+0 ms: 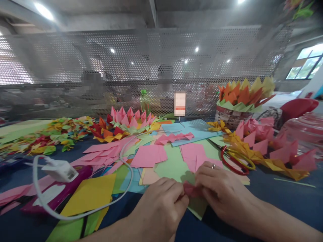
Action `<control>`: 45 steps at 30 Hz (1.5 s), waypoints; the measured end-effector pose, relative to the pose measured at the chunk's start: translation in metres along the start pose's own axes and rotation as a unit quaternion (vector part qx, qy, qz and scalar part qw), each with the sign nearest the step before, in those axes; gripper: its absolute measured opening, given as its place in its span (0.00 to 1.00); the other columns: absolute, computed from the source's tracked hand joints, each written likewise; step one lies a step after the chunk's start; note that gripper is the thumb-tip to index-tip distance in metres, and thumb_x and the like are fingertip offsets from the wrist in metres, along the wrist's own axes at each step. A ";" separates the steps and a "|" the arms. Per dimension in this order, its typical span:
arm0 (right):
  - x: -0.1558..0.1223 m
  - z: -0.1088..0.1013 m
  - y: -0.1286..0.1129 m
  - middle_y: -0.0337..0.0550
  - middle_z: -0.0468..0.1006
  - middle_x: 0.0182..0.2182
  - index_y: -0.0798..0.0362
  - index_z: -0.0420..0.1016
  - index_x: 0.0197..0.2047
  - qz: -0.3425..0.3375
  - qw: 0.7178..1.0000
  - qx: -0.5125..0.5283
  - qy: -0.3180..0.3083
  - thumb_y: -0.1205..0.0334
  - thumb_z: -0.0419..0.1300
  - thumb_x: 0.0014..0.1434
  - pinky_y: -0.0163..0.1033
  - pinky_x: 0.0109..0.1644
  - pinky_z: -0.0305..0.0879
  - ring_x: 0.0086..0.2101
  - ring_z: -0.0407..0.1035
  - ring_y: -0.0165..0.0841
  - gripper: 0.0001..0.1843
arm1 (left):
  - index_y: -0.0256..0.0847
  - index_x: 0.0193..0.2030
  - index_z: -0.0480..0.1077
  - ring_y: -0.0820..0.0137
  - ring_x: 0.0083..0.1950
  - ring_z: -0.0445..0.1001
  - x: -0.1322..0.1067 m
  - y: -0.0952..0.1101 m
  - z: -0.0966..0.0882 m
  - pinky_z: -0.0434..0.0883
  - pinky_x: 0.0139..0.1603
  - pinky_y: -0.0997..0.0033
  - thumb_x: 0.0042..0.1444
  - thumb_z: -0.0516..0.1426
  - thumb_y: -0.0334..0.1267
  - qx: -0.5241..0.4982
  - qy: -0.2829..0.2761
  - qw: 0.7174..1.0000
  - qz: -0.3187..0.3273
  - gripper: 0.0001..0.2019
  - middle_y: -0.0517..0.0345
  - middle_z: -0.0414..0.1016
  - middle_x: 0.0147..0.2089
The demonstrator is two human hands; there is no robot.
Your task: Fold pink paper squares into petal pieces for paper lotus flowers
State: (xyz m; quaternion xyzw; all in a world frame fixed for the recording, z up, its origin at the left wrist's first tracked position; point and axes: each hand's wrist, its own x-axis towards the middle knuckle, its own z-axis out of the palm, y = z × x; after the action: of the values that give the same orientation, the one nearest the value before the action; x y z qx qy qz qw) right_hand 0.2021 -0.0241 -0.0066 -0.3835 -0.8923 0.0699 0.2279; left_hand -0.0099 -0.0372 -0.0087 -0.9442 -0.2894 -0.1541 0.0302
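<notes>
Between my two hands is a small piece of pink paper (191, 189), partly folded and mostly hidden by the fingers. My left hand (165, 198) pinches its left end. The fingers of my right hand (217, 188), with a ring on one of them, close on its right end. Below and beyond the hands lie light green sheets (174, 168). Stacks of pink paper squares (149, 156) rest on them, with another pink stack (193, 154) just past my right hand. A zigzag strip of folded pink paper (174, 137) lies farther back.
Scissors (234, 159) with red and yellow handles lie right of the stacks. A white cable (131, 178) loops across the left side from a charger (60, 169) on a purple power strip (83, 173). Folded paper flowers (132, 117), a bottle (144, 102) and a pot (227, 114) stand behind.
</notes>
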 end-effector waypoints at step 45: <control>0.001 0.005 -0.008 0.39 0.77 0.29 0.53 0.75 0.32 0.080 0.976 0.201 0.011 0.57 0.57 0.65 0.33 0.34 0.59 0.31 0.69 0.30 0.12 | 0.39 0.29 0.68 0.71 0.33 0.67 0.005 -0.004 -0.007 0.60 0.35 0.71 0.62 0.56 0.38 -0.321 0.056 0.923 -0.205 0.11 0.60 0.70 0.30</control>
State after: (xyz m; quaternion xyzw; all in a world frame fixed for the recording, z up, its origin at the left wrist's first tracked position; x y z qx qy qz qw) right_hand 0.1941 -0.0286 -0.0085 -0.4006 -0.8239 0.2619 0.3036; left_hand -0.0095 -0.0324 -0.0007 -0.8132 -0.4093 -0.2942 -0.2910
